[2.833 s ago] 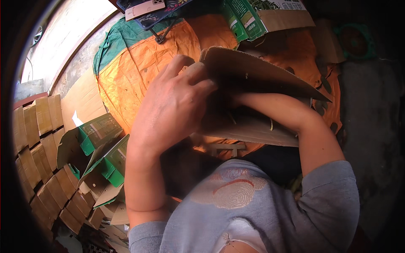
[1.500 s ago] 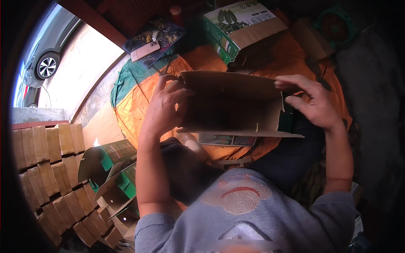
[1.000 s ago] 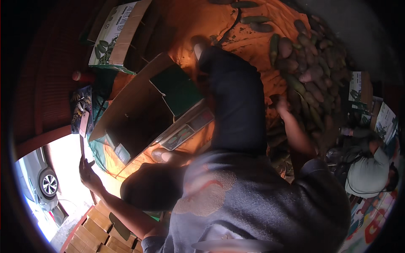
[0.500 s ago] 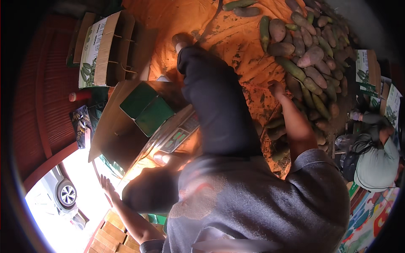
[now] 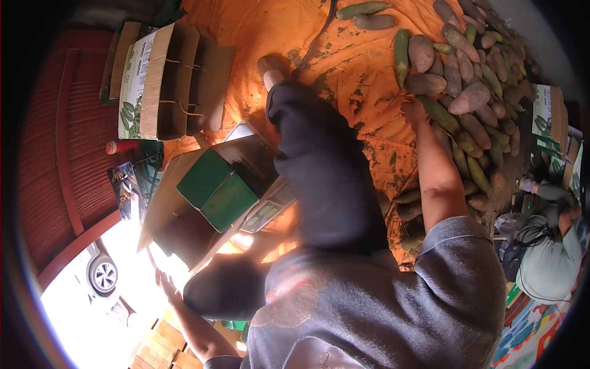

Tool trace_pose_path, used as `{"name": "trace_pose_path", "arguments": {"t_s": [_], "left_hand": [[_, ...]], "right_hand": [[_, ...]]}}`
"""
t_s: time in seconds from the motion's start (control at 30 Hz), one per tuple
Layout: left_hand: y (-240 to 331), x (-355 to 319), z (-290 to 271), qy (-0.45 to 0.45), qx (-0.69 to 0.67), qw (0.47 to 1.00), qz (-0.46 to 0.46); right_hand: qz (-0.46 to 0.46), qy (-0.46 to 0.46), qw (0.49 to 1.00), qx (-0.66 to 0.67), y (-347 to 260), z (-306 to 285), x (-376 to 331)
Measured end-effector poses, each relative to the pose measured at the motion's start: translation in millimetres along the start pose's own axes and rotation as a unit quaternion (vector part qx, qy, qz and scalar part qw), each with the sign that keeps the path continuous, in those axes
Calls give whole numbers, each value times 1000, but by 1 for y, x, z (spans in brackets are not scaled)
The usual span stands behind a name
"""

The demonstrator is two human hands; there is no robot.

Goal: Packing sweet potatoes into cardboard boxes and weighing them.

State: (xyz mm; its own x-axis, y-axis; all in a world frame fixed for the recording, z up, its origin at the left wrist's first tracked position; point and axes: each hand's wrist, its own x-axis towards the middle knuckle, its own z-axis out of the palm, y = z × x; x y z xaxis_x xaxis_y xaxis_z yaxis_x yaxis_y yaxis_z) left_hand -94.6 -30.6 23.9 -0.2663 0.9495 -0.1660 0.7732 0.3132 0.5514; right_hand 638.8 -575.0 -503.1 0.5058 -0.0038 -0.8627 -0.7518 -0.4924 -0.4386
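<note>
My right hand (image 5: 414, 111) is stretched out to the left edge of a pile of large oblong vegetables. They look like radishes or gourds, some green, others pinkish-brown. A long green vegetable (image 5: 442, 115) lies right beside its fingers, which look apart; whether they touch it I cannot tell. My left hand (image 5: 166, 284) is out to the left, beside the lower edge of an opened cardboard box (image 5: 161, 190). Its fingers are loosely spread in bright light, with nothing visible in them. Green panels (image 5: 212, 184) show in that box.
An orange tarp (image 5: 362, 117) covers the floor. A scale (image 5: 270, 212) stands between the box and my leg. Another printed carton (image 5: 147, 92) with string handles is at the far left. At the right a person (image 5: 547, 258) bends near more cartons. A car wheel (image 5: 103, 275) shows outside.
My right hand has moved forward, closer to the green vegetable at the pile's edge. The left hand has shifted slightly beside the box. The whole view has tilted a little.
</note>
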Motion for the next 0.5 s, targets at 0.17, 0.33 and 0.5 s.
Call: {"name": "trace_pose_path", "arguments": {"t_s": [0.17,0.33,0.5], "left_hand": [[-51,42,174,-167,-148,973,-57],[-18,3,50,-44,-80,993,-73],[-34,20,101,-93,-71,992,-54]], "right_hand": [[-242,159,875,-387,-18,-252,77],[95,161,972,-141,-49,-7,7],[41,132,787,-601,-79,-63,17]]}}
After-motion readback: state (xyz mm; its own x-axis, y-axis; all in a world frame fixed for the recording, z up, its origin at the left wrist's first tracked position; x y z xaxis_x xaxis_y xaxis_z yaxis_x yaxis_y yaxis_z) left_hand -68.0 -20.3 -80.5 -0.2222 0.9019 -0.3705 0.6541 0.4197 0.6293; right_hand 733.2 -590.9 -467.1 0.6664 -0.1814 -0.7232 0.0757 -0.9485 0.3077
